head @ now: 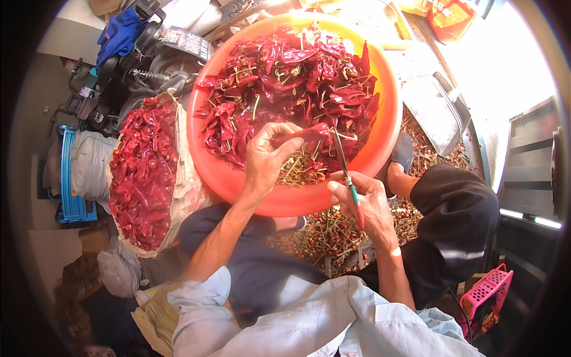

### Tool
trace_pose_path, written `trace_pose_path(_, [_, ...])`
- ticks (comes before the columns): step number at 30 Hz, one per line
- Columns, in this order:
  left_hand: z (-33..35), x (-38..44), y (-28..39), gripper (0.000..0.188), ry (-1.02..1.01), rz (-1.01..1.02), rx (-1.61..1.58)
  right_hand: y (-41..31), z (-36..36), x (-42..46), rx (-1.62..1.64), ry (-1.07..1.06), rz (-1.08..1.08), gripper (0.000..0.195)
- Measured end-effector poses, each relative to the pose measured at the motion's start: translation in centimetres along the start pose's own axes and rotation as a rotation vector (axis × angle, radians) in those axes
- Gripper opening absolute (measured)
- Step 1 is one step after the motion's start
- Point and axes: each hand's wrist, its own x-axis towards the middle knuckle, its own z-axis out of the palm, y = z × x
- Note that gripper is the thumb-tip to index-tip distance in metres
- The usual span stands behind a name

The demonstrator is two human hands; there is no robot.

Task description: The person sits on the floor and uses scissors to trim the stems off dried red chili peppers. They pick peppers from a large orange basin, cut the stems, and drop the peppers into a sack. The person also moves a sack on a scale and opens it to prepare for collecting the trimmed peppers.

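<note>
Over the near part of a large orange plastic basin (263, 203), my left hand (267, 156) pinches a dried red chili pepper (308, 134), its stem end pointing right. My right hand (366, 196) holds a pair of scissors (341, 151) with green and red on the handles. The blades reach up to the pepper's stem end; whether they touch it I cannot tell. Beneath both hands, the basin is heaped with dried red chili peppers (285, 85), many with pale stems. A patch of cut stems (299, 169) lies inside at the near side.
An open woven sack (183, 151) packed with stemless red peppers (142, 178) stands left of the basin. Cut stems (339, 232) litter the floor by my feet. A metal dustpan-like container (435, 111) lies right, a pink plastic basket (488, 290) lower right. A motorbike (174, 67) stands upper left.
</note>
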Motion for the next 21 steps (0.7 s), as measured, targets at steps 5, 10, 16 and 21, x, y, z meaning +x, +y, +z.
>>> trace_pose_path(5, [-0.3,-0.2,-0.7,0.018,-0.093,0.056,0.111,-0.7,-0.1,-0.3,-0.015,-0.028,0.041,0.039])
trace_pose_path(10, [0.5,-0.2,0.3,0.033,-0.181,0.058,0.464,1.0,-0.6,0.4,-0.203,0.108,-0.164,0.03])
trace_pose_path(16, [0.5,-0.7,0.4,0.046,-0.289,0.238,0.832,1.3,-0.3,0.3,-0.528,0.205,-0.36,0.027])
trace_pose_path(21, [-0.2,-0.8,0.0,0.044,-0.303,0.261,0.894,2.7,-0.1,0.9,-0.661,0.257,-0.521,0.026])
